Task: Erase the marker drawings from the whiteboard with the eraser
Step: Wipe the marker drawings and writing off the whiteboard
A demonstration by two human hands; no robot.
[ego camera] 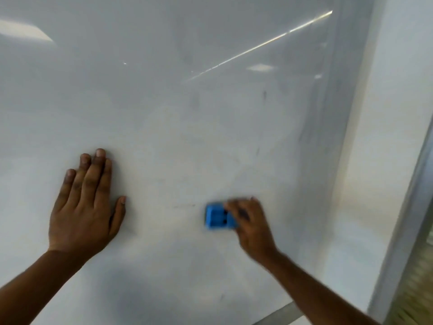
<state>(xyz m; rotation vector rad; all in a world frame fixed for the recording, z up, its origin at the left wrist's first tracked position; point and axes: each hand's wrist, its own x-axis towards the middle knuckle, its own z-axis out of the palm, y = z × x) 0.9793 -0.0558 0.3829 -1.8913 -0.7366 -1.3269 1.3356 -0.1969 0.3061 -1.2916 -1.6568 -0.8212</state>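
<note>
A large whiteboard fills the head view. Only faint grey smudges and a short dark marker trace show on it, plus a thin faint line just left of the eraser. My right hand grips a blue eraser and presses it against the board low and right of centre; hand and eraser are motion-blurred. My left hand lies flat on the board at the lower left, fingers spread, holding nothing.
The board's metal frame runs along the bottom right. A pale wall and a grey upright post stand to the right of the board. Light reflections streak the upper board.
</note>
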